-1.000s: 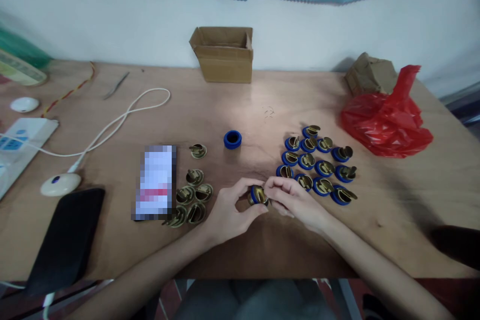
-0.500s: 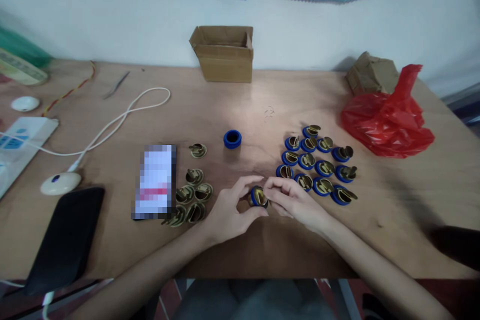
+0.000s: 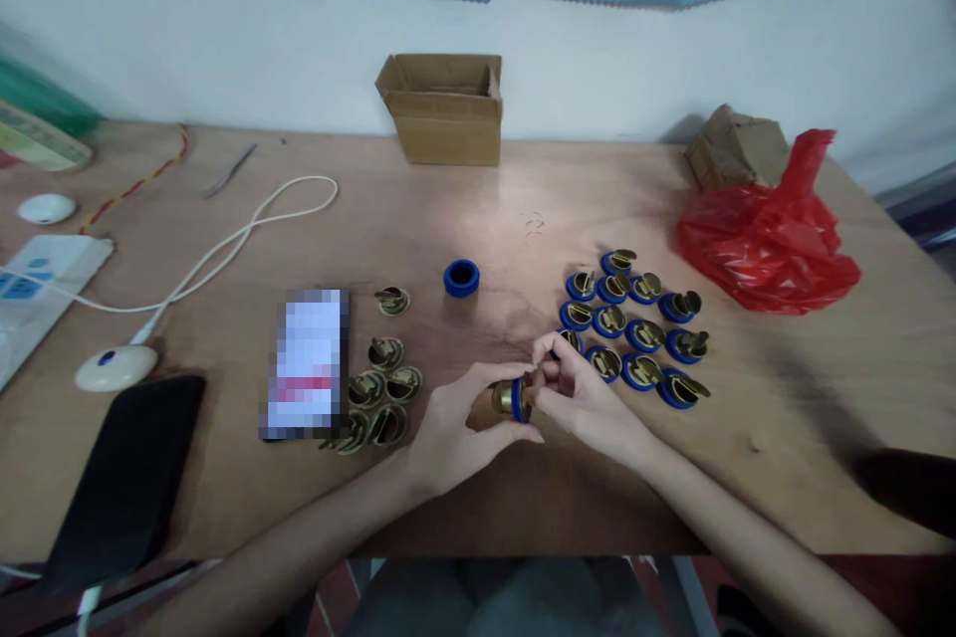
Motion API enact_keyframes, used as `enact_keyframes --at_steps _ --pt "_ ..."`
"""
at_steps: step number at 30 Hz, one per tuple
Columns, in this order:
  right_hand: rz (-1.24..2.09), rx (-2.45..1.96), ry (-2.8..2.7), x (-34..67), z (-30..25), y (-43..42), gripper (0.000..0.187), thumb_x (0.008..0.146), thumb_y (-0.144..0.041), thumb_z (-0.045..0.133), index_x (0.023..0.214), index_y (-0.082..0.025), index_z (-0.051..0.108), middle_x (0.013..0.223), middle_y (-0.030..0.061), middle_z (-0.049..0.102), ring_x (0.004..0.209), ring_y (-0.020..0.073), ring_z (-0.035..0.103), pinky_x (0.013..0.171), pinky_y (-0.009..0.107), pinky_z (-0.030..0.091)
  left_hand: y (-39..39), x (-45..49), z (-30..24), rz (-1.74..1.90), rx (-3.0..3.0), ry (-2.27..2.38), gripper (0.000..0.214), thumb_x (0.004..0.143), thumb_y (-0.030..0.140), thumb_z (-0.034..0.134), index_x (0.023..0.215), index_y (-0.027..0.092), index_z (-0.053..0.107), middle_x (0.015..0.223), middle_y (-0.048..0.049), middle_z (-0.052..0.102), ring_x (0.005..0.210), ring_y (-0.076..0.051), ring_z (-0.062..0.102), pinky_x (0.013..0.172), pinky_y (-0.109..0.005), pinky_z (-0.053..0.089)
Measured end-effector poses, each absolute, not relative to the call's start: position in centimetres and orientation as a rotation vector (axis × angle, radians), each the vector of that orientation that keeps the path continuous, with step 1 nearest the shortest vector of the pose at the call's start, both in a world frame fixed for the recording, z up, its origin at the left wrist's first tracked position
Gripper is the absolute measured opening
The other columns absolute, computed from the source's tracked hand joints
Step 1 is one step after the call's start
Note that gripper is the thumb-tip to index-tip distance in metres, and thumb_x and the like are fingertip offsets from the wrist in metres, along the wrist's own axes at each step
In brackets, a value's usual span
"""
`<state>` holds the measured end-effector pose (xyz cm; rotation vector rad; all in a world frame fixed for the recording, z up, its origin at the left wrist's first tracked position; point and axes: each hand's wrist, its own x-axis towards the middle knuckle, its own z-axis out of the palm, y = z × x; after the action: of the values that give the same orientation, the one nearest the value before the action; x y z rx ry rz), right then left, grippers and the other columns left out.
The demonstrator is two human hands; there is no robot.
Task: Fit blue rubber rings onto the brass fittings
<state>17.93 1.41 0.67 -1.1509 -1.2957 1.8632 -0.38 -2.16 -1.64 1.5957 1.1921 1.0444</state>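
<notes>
Between the thumb and fingers of my left hand [image 3: 452, 428] is a brass fitting with a blue ring [image 3: 517, 400] around it, lying on its side in the grip. My right hand [image 3: 590, 403] has its fingers curled in at the fitting's right end, touching it; the fingers partly hide that end. A loose blue ring [image 3: 461, 278] lies on the table beyond my hands. Left of my left hand are several brass fittings [image 3: 385, 352] without blue rings. To the right stand several brass fittings with blue rings [image 3: 643, 334], their flaps tilted at different angles.
A phone with a lit screen [image 3: 306, 363] lies left of the bare fittings, near a black phone [image 3: 123, 478]. A white cable [image 3: 246, 229], power strip [image 3: 52, 279], cardboard box [image 3: 452, 129], red plastic bag [image 3: 769, 249] and crumpled brown package [image 3: 736, 149] are around the table.
The fitting has turned so its brass body now points left and its ringed end faces right. My right fingers have shifted and curled at that end. The table items stay put.
</notes>
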Motion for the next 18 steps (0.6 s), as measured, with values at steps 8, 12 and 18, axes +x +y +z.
enact_keyframes --at_steps 8,12,18 --pt "1.874 -1.208 -1.434 19.1 1.9 1.8 0.022 0.086 -0.028 0.062 0.097 -0.024 0.044 0.07 -0.0086 0.044 0.056 0.0086 0.035 0.052 0.023 0.027 -1.3 -0.7 -0.5 0.921 1.758 1.286 0.035 0.077 0.03 0.082 0.108 0.023 0.066 0.098 -0.0019 0.074 0.089 -0.02 0.071 0.082 -0.033 0.058" --pt "1.66 -1.246 -1.536 19.5 2.5 2.0 0.013 0.092 -0.028 0.058 0.091 -0.023 0.046 0.065 -0.0089 0.037 0.055 0.0094 0.032 0.054 0.025 0.027 -1.0 -0.8 -0.9 0.883 1.976 1.381 0.031 0.081 0.03 0.078 0.106 0.021 0.064 0.095 -0.0043 0.07 0.089 -0.022 0.067 0.082 -0.036 0.056" --pt "1.547 -1.235 -1.677 19.3 1.6 1.7 0.01 0.097 -0.03 0.055 0.091 -0.022 0.052 0.067 -0.006 0.044 0.06 0.0118 0.041 0.056 0.026 0.03 -1.0 -0.7 -1.8 0.816 2.116 1.313 0.049 0.092 0.022 0.067 0.138 0.024 0.049 0.125 -0.0095 0.062 0.117 -0.026 0.06 0.101 -0.041 0.051"
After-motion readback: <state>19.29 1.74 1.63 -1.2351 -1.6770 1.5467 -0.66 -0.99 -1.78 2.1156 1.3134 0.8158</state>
